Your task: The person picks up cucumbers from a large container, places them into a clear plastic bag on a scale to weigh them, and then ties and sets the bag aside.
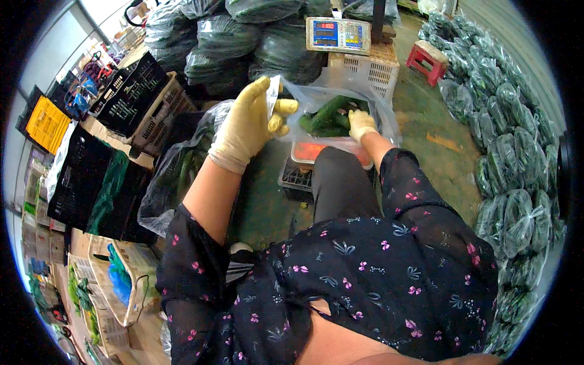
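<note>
My left hand point(248, 121), in a pale yellow glove, is raised with the rim of a clear plastic bag point(385, 114) pinched between thumb and fingers. The bag lies open, with several dark green cucumbers point(330, 117) inside it. My right hand point(363, 125), gloved too, reaches into the bag from the right. Its fingers are curled against a cucumber, and their tips are partly hidden. Beneath the bag shows a red-topped scale platform point(306, 152), close to my knee.
A scale display point(338, 35) stands behind the bag, by a white crate point(369, 70). Filled bags point(225, 39) are piled at the back; more bags point(517, 155) line the right side. A red stool point(427, 62) stands back right. Black crates point(131, 91) and an open bag point(176, 167) are left.
</note>
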`<state>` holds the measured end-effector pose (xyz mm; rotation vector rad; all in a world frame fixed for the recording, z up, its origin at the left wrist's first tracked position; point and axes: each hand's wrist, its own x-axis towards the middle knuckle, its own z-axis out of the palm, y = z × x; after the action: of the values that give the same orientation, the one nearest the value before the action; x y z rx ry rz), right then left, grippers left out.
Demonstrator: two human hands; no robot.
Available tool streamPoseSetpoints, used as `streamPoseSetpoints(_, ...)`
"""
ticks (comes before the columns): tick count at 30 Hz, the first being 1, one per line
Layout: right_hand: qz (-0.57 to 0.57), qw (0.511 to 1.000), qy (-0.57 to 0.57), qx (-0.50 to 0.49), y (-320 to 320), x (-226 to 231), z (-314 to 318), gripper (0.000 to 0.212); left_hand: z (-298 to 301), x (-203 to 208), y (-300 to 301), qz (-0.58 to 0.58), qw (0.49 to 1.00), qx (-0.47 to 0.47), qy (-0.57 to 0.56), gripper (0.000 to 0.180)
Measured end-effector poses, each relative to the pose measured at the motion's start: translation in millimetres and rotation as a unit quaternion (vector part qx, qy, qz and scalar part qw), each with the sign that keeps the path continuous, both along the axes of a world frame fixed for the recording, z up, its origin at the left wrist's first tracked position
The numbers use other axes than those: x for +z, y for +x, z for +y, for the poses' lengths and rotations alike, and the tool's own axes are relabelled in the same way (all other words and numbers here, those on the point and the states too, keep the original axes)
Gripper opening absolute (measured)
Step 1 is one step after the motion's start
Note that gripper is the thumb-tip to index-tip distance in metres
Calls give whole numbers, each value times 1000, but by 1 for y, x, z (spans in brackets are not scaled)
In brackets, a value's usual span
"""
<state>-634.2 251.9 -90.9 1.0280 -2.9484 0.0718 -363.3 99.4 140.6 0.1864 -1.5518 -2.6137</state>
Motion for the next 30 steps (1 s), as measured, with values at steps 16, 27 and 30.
streamPoseSetpoints(16,-340,896,134,251,-14,59,19,63,-31,0,2,91,995,-12,39,44)
streamPoseSetpoints(27,-35,968,-47,243,-32,48,-13,50,-23,0,11,87,995,3,-45,74)
streamPoseSetpoints(30,-91,958,-34,271,-44,60,-26,50,-25,4,6,87,995,13,-45,76)
